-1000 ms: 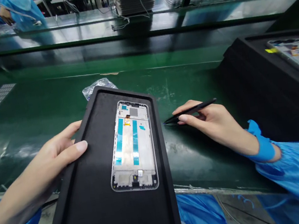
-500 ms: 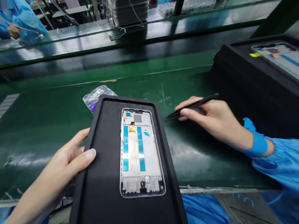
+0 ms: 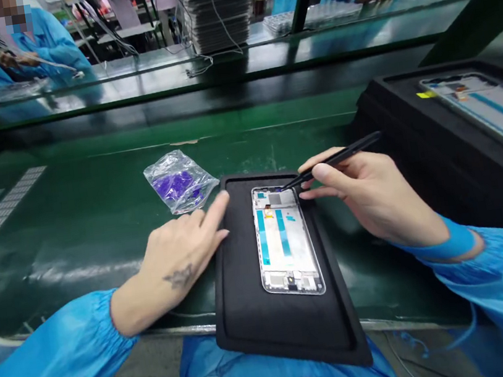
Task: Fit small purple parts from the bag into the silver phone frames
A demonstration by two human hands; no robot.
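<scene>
A black foam tray (image 3: 289,326) lies on the green bench, its near end jutting over the front edge. In it rests an open phone frame (image 3: 299,255), silver with blue strips and a small orange flex cable. My right hand (image 3: 365,197) pinches black tweezers (image 3: 338,156), whose tips meet the top end of the frame; a tiny purplish spot shows there. My left hand (image 3: 179,258) is at the tray's upper left edge, index finger and thumb extended, holding nothing. Just beyond it sits a clear plastic bag (image 3: 180,183) with purple pieces inside.
On the right stands a stack of black foam trays (image 3: 412,166), topped by another phone frame (image 3: 487,105) with a yellow tab. A green post (image 3: 479,7) slants behind it. Across the bench, people in blue smocks work near a tall tray stack (image 3: 219,9).
The tray has gone from tilted in my left hand to lying on the bench, further right. My left hand has let go of it. The tweezers' tips have moved onto the phone frame's top end.
</scene>
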